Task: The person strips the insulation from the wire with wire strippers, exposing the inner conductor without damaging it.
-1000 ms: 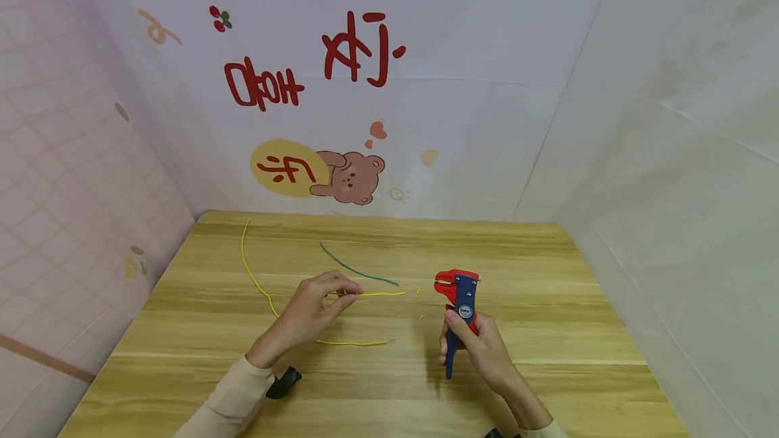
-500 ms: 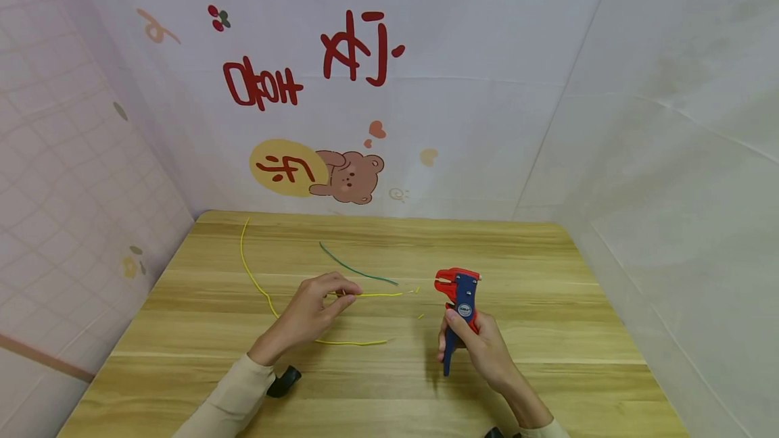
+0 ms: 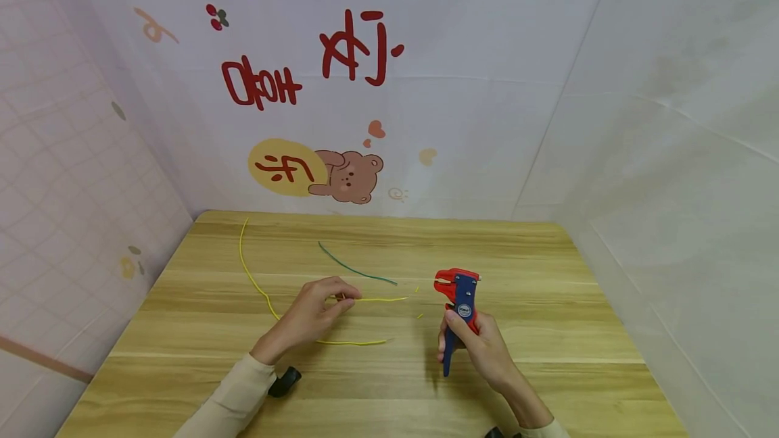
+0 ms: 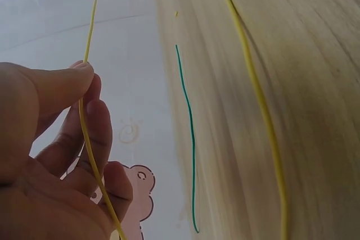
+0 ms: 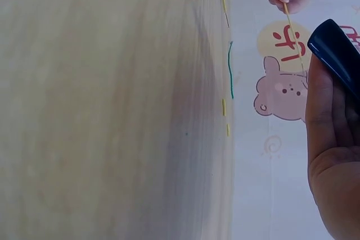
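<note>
In the head view my left hand (image 3: 322, 306) pinches a thin yellow wire (image 3: 383, 300) between thumb and fingertips. Its free end points right and shows a short bare tip, also seen in the left wrist view on the yellow wire (image 4: 89, 35). My right hand (image 3: 481, 347) grips a red-and-blue wire stripper (image 3: 465, 296) by its handles, above the table. The stripper's head faces left, apart from the wire. Only a dark handle (image 5: 337, 54) of the tool appears in the right wrist view, with the palm behind it.
Another yellow wire (image 3: 249, 272) curves across the table (image 3: 548, 330), passing under my left forearm. A shorter green wire (image 3: 356, 269) lies farther back. Two small yellow scraps (image 3: 420, 315) lie between the hands. Fabric walls (image 3: 475, 120) stand behind and at both sides.
The held yellow wire's free end has shifted slightly toward me, and its bare tip has come into sight. My right hand and the wire stripper have barely moved.
</note>
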`<state>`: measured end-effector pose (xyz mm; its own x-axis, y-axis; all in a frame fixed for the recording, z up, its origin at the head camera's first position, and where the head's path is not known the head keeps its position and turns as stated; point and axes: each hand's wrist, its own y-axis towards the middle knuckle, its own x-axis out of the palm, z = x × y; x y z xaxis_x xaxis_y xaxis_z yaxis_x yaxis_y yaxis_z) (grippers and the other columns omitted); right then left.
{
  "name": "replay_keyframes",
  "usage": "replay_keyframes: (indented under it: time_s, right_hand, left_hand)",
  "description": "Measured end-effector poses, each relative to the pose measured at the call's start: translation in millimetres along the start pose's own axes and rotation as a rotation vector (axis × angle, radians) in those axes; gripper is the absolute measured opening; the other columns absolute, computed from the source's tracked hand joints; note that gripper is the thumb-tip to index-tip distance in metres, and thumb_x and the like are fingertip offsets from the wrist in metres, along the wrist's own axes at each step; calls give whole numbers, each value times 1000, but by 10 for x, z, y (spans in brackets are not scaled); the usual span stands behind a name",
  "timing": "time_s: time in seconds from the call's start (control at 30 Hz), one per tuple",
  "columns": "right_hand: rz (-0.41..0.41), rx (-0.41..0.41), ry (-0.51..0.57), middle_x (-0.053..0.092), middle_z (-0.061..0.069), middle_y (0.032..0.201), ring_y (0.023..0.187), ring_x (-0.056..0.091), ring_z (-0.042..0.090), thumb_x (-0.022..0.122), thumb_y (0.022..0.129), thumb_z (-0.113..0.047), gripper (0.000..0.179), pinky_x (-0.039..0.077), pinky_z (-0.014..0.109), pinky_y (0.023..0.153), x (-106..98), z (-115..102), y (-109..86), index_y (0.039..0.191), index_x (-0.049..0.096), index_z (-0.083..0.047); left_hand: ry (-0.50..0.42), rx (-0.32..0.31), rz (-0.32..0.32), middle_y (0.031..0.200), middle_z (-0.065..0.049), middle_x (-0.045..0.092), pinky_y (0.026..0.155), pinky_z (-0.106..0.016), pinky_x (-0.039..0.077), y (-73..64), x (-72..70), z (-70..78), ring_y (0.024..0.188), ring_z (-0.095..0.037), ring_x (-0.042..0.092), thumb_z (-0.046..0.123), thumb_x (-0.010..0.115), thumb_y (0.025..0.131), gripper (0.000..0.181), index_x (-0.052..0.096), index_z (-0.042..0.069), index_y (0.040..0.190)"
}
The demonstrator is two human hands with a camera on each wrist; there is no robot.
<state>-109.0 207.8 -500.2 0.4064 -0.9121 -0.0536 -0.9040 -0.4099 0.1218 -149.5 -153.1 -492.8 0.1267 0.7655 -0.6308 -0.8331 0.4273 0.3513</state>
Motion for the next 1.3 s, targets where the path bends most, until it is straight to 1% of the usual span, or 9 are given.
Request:
replay_keyframes:
  time_s: [0.07, 0.17, 0.3, 0.43, 0.57, 0.8, 0.93, 1.17, 1.3]
  right_hand:
    - [-2, 2, -3, 75, 0, 84, 71, 80, 16, 43, 124, -15, 36, 70, 50, 71, -7, 4, -1, 108, 62, 11]
    - [-3, 10, -7, 75, 2, 84, 72, 80, 17, 43, 124, -16, 36, 70, 50, 71, -18, 12, -2, 108, 63, 9]
    - [-2, 21, -8, 75, 8, 83, 72, 81, 18, 44, 124, -17, 36, 71, 50, 72, -21, 15, -3, 109, 63, 9]
    - [0, 24, -6, 74, 8, 83, 72, 81, 18, 44, 124, -17, 35, 71, 50, 72, -17, 14, -9, 109, 63, 9]
    - [1, 21, -5, 74, 10, 83, 72, 81, 18, 44, 124, -16, 35, 71, 50, 72, -17, 18, -13, 109, 63, 9]
    - [-2, 21, 0, 75, 6, 83, 71, 81, 23, 44, 124, -16, 35, 70, 50, 71, -17, 29, -20, 109, 63, 10]
    - [2, 27, 0, 75, 8, 83, 71, 82, 24, 45, 123, -16, 35, 70, 51, 71, -13, 30, -19, 109, 63, 10]
    - [0, 30, -6, 73, 17, 83, 71, 82, 29, 45, 124, -17, 36, 71, 51, 72, -19, 28, -17, 109, 63, 10]
    - [-7, 27, -8, 74, 13, 83, 72, 82, 31, 45, 124, -17, 36, 70, 51, 72, -23, 25, -15, 109, 63, 10]
  left_hand:
    - [6, -2, -7, 111, -6, 85, 92, -45, 66, 2, 5, -19, 103, -17, 79, 1, 80, 103, 15, 85, 9, 115]
    - [3, -12, -23, 111, -8, 85, 92, -45, 66, 4, 10, -45, 102, -16, 79, 1, 79, 104, 14, 85, 8, 115]
    - [0, -20, -42, 111, -10, 85, 92, -44, 67, 5, 18, -69, 102, -16, 78, 1, 79, 104, 15, 85, 7, 116]
    - [4, -7, -53, 110, -10, 85, 92, -45, 67, -1, 22, -86, 102, -18, 78, 0, 78, 104, 14, 85, 6, 115]
    - [9, -7, -70, 109, -11, 84, 92, -43, 67, -7, 27, -101, 101, -16, 77, -1, 78, 104, 13, 84, 5, 114]
    - [-6, -66, -111, 110, -10, 84, 94, -41, 65, -9, 53, -123, 101, -13, 73, -2, 77, 104, 15, 85, 5, 115]
    - [-4, -82, -127, 111, -9, 84, 94, -38, 63, -10, 64, -144, 102, -13, 73, 0, 77, 105, 15, 85, 6, 116]
    - [30, -62, -157, 110, -6, 84, 92, -32, 62, 10, 93, -177, 101, -12, 73, 2, 77, 105, 13, 85, 7, 114]
    - [47, -55, -167, 109, -5, 83, 91, -33, 63, 11, 102, -188, 100, -12, 73, 2, 77, 105, 13, 85, 8, 113]
